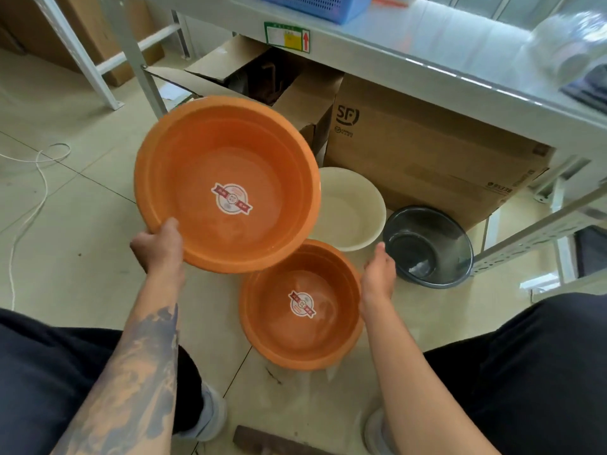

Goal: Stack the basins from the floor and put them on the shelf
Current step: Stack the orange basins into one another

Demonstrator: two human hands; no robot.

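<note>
I could not see the round cream plastic basin's [353, 205] left side behind the large orange plastic basin [226, 182]; the blue perforated plastic basket [315, 6] was cropped.

Tiled floor [82, 224]: sm orange basin [300, 307], cream basin [353, 208], dark basin [430, 246], SF box [427, 159].

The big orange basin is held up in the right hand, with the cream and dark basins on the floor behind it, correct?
Not quite: the head view shows the left hand gripping the big orange basin. The cream basin and dark basin are on the floor behind it.
</note>
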